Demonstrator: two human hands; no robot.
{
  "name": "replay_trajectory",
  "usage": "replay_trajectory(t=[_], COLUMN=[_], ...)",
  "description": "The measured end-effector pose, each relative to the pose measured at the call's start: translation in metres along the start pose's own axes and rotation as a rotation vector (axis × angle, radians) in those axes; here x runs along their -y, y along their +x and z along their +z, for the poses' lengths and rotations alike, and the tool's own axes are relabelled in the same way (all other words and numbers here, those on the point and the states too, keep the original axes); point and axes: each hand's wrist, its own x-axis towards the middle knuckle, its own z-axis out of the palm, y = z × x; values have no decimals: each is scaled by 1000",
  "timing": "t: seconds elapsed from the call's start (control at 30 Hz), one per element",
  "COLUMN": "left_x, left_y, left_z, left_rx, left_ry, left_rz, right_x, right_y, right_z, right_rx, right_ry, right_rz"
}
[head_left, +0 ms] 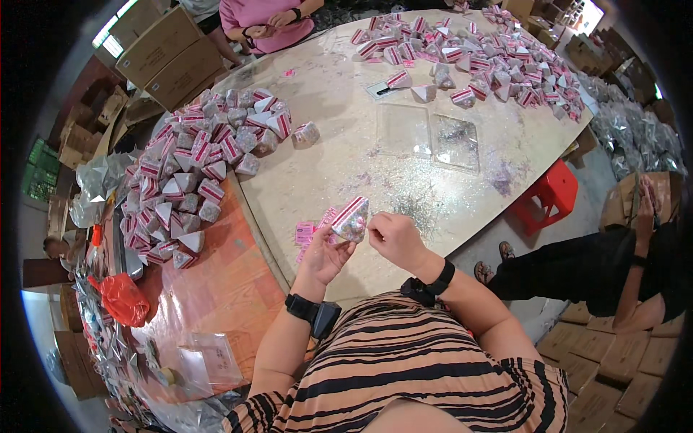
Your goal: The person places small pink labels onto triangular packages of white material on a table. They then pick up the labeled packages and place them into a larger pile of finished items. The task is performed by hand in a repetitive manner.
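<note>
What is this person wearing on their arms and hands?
Both forearms are bare and neither hand is gloved. The left hand has a black band with a dark boxy device at the wrist. The right hand has a similar black wrist strap. Short sleeves of an orange and black striped top cover the upper arms.

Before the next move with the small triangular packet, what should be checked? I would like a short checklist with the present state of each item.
1. Left hand has the triangular packet in its grip: ok, held up above the table.
2. Right hand meets the packet: ok, fingertips at its right edge.
3. Pink labels within reach: ok, lying on the round table just left of the packet.
4. Packet fully closed: cannot tell, the edge is too small to see.
5. Finished pile apart from the hands: ok, heaped to the left.
6. Clear flat bags out of the way: ok, lying farther up the table.
</note>
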Motion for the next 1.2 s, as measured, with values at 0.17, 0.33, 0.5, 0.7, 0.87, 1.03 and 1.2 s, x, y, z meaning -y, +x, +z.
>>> replay_trajectory(t=[0.17, 0.33, 0.5, 0.7, 0.87, 1.03, 1.2], left_x=[2, 6, 6, 7, 2, 5, 6], left_y=[2, 1, 2, 0, -1, -3, -4], left_z=[-4, 0, -4, -4, -9, -8, -10], left_rx=[-5, -11, -25, -32, 84, 35, 53], left_ry=[30, 75, 143, 132, 104, 140, 140], left_rz=[-1, 27, 50, 85, -1, 2, -53], right_x=[-2, -4, -4, -13, -22, -25, -35], right_y=[-1, -3, -3, -2, -2, 1, -2], right_z=[0, 2, 5, -5, -13, -13, -2], right_rx=[8, 15, 24, 165, 342, 343, 393], right_ry=[-19, -63, -104, 286, 931, 982, 910], right_rz=[-13, -32, -31, 189, 582, 625, 616])
